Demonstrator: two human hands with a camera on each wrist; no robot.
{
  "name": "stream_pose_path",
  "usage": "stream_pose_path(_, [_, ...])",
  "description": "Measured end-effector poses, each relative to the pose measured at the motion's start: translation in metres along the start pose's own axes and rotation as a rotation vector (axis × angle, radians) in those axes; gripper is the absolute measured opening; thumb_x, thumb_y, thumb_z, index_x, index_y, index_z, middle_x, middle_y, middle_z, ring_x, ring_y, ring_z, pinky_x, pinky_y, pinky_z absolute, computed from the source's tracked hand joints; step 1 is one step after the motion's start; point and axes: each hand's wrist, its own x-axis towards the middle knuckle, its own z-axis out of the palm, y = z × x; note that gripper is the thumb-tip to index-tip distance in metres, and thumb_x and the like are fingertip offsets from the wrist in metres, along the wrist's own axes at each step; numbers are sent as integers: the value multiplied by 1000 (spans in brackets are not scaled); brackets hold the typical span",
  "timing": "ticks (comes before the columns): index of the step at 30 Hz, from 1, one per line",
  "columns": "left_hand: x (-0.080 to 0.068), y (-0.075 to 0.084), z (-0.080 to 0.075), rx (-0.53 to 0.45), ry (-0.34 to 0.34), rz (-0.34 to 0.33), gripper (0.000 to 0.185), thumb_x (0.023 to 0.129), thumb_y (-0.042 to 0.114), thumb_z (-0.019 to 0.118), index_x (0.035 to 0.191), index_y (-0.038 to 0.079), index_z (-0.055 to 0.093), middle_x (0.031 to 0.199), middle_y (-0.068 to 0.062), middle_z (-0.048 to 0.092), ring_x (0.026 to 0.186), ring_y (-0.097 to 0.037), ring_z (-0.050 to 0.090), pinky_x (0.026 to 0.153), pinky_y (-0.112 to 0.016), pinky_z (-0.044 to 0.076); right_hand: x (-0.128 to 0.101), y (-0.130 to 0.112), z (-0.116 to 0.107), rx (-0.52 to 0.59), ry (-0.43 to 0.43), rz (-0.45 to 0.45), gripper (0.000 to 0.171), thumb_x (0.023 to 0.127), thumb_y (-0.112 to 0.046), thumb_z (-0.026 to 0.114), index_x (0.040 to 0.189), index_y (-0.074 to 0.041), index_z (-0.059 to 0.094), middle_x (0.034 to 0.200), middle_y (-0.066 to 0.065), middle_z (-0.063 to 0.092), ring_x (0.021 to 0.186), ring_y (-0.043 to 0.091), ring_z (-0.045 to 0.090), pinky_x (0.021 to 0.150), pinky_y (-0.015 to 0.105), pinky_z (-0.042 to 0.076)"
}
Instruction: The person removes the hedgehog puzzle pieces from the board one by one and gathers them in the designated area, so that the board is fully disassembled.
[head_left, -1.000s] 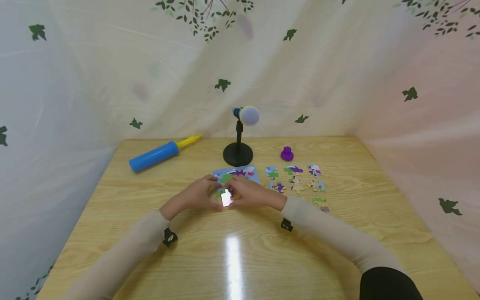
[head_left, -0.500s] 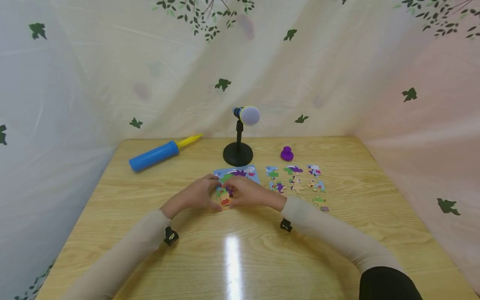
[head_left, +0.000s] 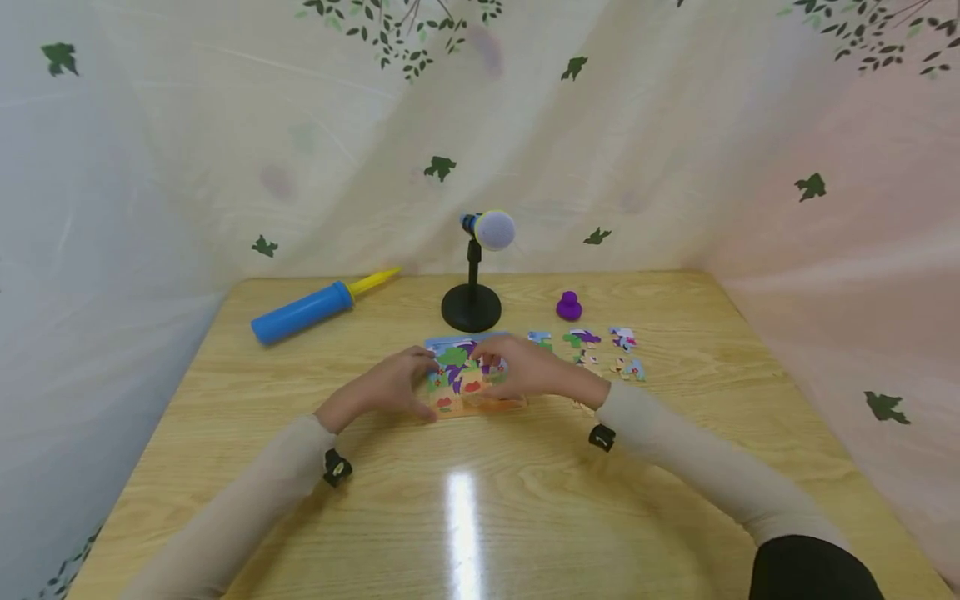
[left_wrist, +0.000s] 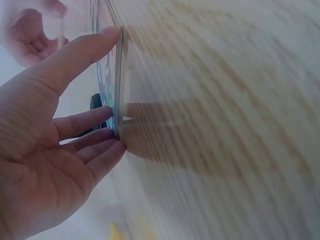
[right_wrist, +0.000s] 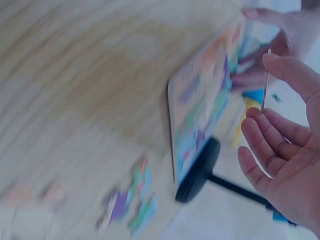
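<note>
A colourful puzzle board (head_left: 471,382) lies flat on the wooden table (head_left: 480,500) in front of me. My left hand (head_left: 426,385) rests at its left side; in the left wrist view the hand (left_wrist: 114,90) has its thumb and straight fingers against the board's edge (left_wrist: 118,75). My right hand (head_left: 491,360) hovers over the board's far right part. In the right wrist view that hand (right_wrist: 264,85) pinches a thin puzzle piece (right_wrist: 265,75), seen edge-on, between thumb and forefinger, beside the board (right_wrist: 200,110).
Several loose puzzle pieces (head_left: 611,350) lie right of the board. Behind it stand a black microphone stand (head_left: 471,307) and a purple knob (head_left: 568,307). A blue and yellow pump (head_left: 303,310) lies at the far left. Leaf-patterned curtains close in three sides.
My right hand has moved from the board's front middle to its far right side, uncovering the picture. The left hand has stayed at the left edge.
</note>
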Motion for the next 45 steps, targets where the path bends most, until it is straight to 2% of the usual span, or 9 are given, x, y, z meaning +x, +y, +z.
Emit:
stream_pose_path(6, [-2,-3,-1,-8,-3,-2,83,76,41,90,141,2,58,155,-23,45,144,-43,42,119,-55,35,-32,17,-21,54,38,0,55,86,-27,84,130,-1,64,113,10,68,105,30,64,93,50,55])
stream_pose_path(11, [-3,-5,-2,-24,-7,-25,81,75,41,90,141,5,59,156,-20,45,145,-42,42,119,-55,35,-57,34,-23,88,48,12,51,87,-24,82,128,1,64,116,12,68,107,32,64,93,52,55])
stream_pose_path(16, [-4,-6,-3,-29,-3,-22,81,75,41,90,141,5,59,155,-20,45,145,-41,42,119,-54,35,-78,47,-15,45,42,53,53,86,-28,84,129,-2,65,114,7,66,106,27,64,92,49,55])
stream_pose_path(20, [-4,-5,-2,-32,-6,-26,81,76,41,90,142,6,58,156,-19,45,146,-41,41,120,-55,35,-89,51,-8,-35,34,63,52,84,-28,85,127,-5,67,110,5,65,101,22,63,86,42,57])
stream_pose_path(23, [-3,-6,-2,-34,-10,-27,81,76,42,90,142,6,58,156,-19,45,146,-41,41,120,-54,35,-94,54,-3,-88,23,76,52,84,-31,85,127,-8,68,111,4,63,97,17,61,79,32,55])
stream_pose_path(27, [-2,-7,-1,-42,-13,-28,82,76,42,90,142,6,58,156,-19,45,146,-41,41,120,-54,35,-96,56,2,-116,20,79,54,83,-35,85,128,-10,68,110,5,61,88,14,53,69,23,46])
stream_pose_path(33, [-1,-7,-1,-51,-18,-40,82,76,42,90,143,7,58,158,-18,43,148,-41,38,120,-55,33,-97,57,5,-136,27,57,53,82,-33,86,126,-9,70,103,5,57,80,11,44,62,20,39])
stream_pose_path(45, [1,-7,-1,-50,-19,-33,82,77,42,89,144,8,57,158,-18,43,148,-41,38,120,-55,33,-98,61,7,-141,19,61,51,83,-35,85,124,-8,71,108,4,56,81,9,43,63,20,40])
